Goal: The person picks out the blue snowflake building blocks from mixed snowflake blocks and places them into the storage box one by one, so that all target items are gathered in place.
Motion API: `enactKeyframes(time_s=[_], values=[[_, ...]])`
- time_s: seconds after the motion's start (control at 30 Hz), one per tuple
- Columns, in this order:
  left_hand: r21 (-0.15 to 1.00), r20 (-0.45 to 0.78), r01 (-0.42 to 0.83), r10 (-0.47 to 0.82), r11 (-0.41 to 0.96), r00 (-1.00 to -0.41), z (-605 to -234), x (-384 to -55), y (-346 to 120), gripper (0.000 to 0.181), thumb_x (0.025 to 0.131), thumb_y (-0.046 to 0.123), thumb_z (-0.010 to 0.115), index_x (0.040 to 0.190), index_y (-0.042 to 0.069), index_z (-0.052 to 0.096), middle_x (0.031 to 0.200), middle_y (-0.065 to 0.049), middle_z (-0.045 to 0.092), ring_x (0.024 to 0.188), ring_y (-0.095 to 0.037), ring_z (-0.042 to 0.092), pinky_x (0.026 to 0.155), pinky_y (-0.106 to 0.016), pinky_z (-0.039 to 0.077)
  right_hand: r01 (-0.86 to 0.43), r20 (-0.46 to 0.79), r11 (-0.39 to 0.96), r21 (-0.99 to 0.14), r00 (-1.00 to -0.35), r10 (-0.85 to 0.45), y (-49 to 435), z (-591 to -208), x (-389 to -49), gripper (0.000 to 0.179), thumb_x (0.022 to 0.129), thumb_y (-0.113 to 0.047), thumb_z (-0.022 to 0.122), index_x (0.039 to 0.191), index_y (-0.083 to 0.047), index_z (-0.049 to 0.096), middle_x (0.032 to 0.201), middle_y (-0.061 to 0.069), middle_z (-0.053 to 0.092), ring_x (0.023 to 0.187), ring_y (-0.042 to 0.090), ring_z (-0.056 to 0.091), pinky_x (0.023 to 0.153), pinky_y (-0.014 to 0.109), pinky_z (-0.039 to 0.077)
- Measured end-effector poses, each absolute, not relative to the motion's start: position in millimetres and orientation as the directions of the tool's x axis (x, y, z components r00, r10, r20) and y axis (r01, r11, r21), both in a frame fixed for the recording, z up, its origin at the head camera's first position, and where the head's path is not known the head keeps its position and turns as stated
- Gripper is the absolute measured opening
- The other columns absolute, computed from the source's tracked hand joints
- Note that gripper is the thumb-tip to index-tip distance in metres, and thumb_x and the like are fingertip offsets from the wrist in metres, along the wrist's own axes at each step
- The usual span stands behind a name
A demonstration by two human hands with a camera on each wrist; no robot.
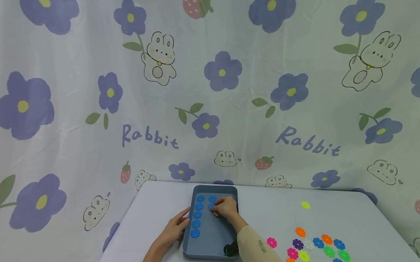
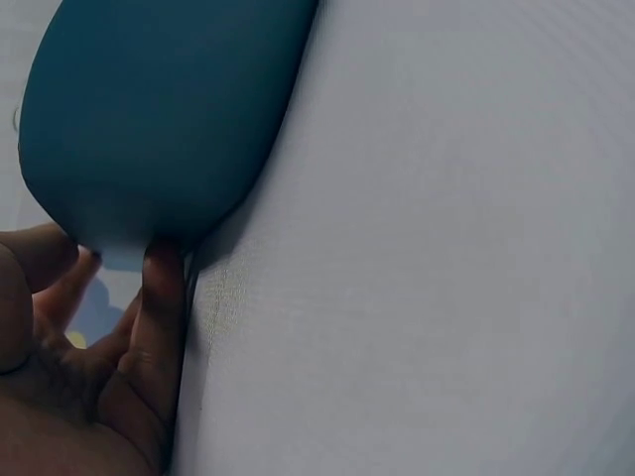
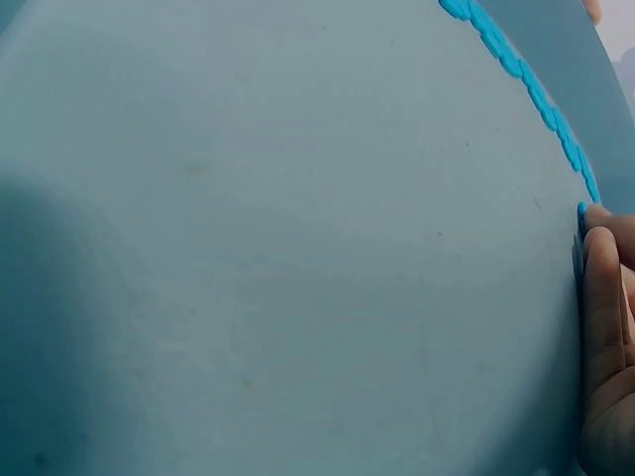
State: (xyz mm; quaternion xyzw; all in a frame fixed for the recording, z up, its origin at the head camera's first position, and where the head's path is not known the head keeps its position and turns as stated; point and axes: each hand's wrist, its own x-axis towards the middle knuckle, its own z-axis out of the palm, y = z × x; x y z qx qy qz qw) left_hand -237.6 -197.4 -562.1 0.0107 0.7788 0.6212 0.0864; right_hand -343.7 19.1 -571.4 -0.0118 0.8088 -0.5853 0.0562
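Observation:
A blue-grey tray (image 1: 215, 245) lies on the white table. Down its left side runs a column of several blue notched plastic discs (image 1: 197, 214). A second column starts at the far end with one blue disc (image 1: 212, 198). Just nearer, my right hand (image 1: 226, 208) pinches another blue disc (image 1: 211, 206) low over the tray floor; in the right wrist view the fingertips sit by this disc (image 3: 582, 209), beside the row. My left hand (image 1: 175, 229) grips the tray's left rim, and the left wrist view shows thumb and fingers around the tray's edge (image 2: 149, 198).
To the right of the tray lie scattered discs: a pink one (image 1: 272, 242), an orange one (image 1: 326, 239), a green one (image 1: 329, 252), a white one (image 1: 308, 244) and several others. A yellow disc (image 1: 305, 205) lies farther back. A patterned curtain (image 1: 230, 104) hangs behind the table.

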Motion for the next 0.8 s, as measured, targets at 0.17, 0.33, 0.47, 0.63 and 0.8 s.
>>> enactKeyframes(time_s=[0.17,0.33,0.47,0.63,0.8], values=[[0.971,-0.111,-0.081,0.124,0.225,-0.986,-563,-239,-198,0.053,0.103,0.024,0.051,0.152,0.011,0.034,0.129,-0.024,0.051,0.11,-0.031,0.055,0.086,-0.05,0.051,0.056,-0.083,0.312,-0.948,-0.994,-0.072,19,-575,-346,0.022,0.07,0.001,0.084,0.086,0.001,0.069,0.068,0.008,0.066,0.052,0.012,0.065,0.049,0.026,0.053],[0.971,-0.108,-0.08,0.115,0.225,-0.987,-564,-237,-197,0.053,0.103,0.023,0.051,0.152,0.011,0.034,0.127,-0.023,0.052,0.107,-0.029,0.056,0.083,-0.049,0.052,0.069,-0.099,0.302,-0.951,-0.991,-0.086,21,-575,-345,0.023,0.071,0.0,0.084,0.088,0.002,0.069,0.067,0.009,0.066,0.052,0.013,0.065,0.05,0.026,0.054],[0.972,-0.11,-0.083,0.116,0.221,-0.987,-565,-236,-195,0.053,0.103,0.022,0.051,0.151,0.01,0.034,0.126,-0.022,0.053,0.106,-0.028,0.056,0.082,-0.048,0.052,0.102,-0.137,0.292,-0.951,-0.985,-0.101,25,-568,-343,0.022,0.073,-0.002,0.083,0.09,0.002,0.069,0.068,0.009,0.067,0.055,0.015,0.066,0.051,0.027,0.054],[0.972,-0.112,-0.084,0.118,0.22,-0.987,-565,-239,-193,0.054,0.102,0.025,0.052,0.152,0.012,0.035,0.124,-0.019,0.055,0.104,-0.027,0.056,0.08,-0.043,0.051,0.112,-0.148,0.294,-0.949,-0.984,-0.101,28,-550,-336,0.015,0.079,-0.007,0.079,0.088,-0.001,0.069,0.072,0.009,0.067,0.058,0.016,0.066,0.053,0.028,0.054],[0.966,-0.114,-0.09,0.088,0.243,-0.99,-567,-240,-197,0.053,0.102,0.026,0.053,0.151,0.013,0.037,0.124,-0.017,0.056,0.104,-0.026,0.056,0.082,-0.043,0.05,0.073,-0.122,0.258,-0.963,-0.976,-0.178,30,-527,-328,0.014,0.085,-0.011,0.075,0.093,-0.001,0.069,0.087,0.017,0.069,0.06,0.016,0.066,0.056,0.029,0.055]])
